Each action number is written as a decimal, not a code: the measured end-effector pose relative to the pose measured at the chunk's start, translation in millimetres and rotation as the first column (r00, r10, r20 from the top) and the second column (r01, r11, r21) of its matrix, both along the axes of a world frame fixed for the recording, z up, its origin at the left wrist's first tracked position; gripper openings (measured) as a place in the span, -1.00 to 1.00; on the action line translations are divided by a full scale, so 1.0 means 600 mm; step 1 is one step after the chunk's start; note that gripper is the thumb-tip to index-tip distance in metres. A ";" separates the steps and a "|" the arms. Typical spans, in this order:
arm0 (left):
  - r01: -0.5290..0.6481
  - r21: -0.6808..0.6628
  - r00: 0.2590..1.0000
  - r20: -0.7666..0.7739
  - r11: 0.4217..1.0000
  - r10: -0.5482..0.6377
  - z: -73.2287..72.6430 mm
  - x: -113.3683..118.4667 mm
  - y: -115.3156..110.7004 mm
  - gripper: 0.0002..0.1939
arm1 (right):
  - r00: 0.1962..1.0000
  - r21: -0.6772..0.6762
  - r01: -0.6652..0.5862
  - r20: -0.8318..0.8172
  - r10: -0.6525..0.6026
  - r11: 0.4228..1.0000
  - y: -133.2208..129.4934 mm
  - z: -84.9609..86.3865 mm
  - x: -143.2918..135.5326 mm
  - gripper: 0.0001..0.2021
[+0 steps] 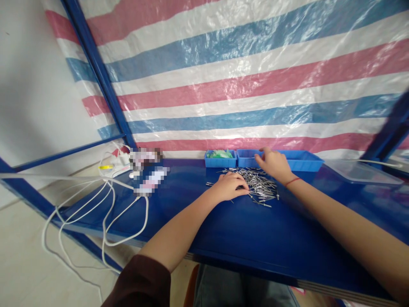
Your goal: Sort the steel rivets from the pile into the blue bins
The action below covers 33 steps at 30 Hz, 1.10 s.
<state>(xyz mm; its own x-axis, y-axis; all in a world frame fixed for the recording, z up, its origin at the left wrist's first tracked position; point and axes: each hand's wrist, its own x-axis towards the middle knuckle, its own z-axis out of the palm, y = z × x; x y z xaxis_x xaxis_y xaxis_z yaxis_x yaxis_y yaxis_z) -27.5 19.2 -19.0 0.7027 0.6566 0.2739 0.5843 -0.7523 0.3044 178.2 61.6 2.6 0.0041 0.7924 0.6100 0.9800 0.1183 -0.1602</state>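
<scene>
A loose pile of thin silvery metal pins, which look like blind rivets (260,184), lies spread on the blue tabletop. My left hand (230,186) rests on the pile's left side, its fingers curved and apart, with pins showing between thumb and fingers. Further right, my right hand (277,164) hovers at the front of a blue bin (245,158), thumb and forefinger parted. I see nothing between them; its other fingers are partly hidden. To the left, a smaller blue bin (220,162) contains something green in clear plastic.
Another blue bin section (302,162) extends behind my right wrist. A clear plastic lid or tray (364,172) lies at the right. White cables (110,209) loop over the table's left edge beside pixelated items (151,181). Striped plastic sheeting (223,89) hangs behind the blue frame.
</scene>
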 end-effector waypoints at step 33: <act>-0.015 -0.185 0.882 0.461 0.983 0.100 -0.002 0.036 -0.016 -0.81 | 0.500 0.079 -0.567 -0.758 0.419 0.820 -0.117 -0.014 -0.044 -0.56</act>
